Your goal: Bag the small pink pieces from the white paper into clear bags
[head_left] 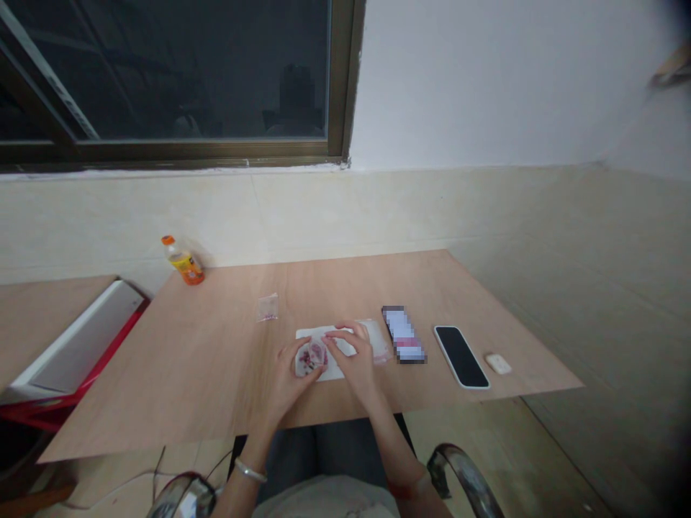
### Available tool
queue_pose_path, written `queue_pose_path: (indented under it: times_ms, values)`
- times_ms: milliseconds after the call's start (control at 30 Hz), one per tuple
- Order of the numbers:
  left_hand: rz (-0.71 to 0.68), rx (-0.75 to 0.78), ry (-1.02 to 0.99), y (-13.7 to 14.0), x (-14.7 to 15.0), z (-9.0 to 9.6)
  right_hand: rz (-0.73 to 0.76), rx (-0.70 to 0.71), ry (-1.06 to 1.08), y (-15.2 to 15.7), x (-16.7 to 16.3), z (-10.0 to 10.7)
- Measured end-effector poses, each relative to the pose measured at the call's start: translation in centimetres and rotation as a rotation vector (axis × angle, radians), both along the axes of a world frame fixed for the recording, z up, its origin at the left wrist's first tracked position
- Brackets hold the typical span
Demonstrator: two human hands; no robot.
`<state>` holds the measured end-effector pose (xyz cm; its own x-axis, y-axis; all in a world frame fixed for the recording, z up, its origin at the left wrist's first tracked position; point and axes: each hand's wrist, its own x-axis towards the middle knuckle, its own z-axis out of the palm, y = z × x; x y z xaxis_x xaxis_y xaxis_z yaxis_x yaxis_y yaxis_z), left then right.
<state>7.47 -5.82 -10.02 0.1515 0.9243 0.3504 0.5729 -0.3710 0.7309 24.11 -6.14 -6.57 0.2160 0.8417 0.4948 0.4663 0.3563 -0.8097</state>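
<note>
My left hand holds a small clear plastic bag with pink and dark bits inside, just above the wooden table. The fingers of my right hand pinch the same bag at its right edge. Under both hands lies a white sheet with a clear plastic pouch at its right end. A second small clear bag lies farther back on the table, apart from my hands.
An orange-capped drink bottle stands at the table's back left. A blurred-out card or box, a black phone and a small white case lie to the right. A white and red box sits at the left edge.
</note>
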Motion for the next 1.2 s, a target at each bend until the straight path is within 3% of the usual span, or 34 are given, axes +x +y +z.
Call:
queue_pose_path:
  times_ms: [133, 333, 433, 567, 733, 1200]
  values:
    - [0.009, -0.019, -0.067, 0.1, 0.1, -0.2, 0.039, -0.034, -0.079, 0.1, -0.5, -0.4]
    - [0.022, -0.060, -0.084, 0.0, -0.2, 0.0, -0.043, -0.084, -0.021, 0.2, 0.7, -2.6]
    - [0.035, -0.070, -0.097, 0.0, -0.2, 0.1, -0.054, -0.128, -0.151, 0.0, 1.8, -4.1]
    - [0.024, -0.069, -0.106, 0.1, -0.1, 0.1, -0.030, -0.290, -0.390, -0.7, 2.7, -6.5]
    - [0.026, -0.077, -0.094, 0.1, -0.2, 0.2, -0.021, -0.403, -0.527, -1.3, 3.0, -8.6]
    - [0.074, -0.028, -0.059, 0.0, -0.4, 0.4, -0.034, -0.399, -0.558, -1.0, 3.0, -10.2]
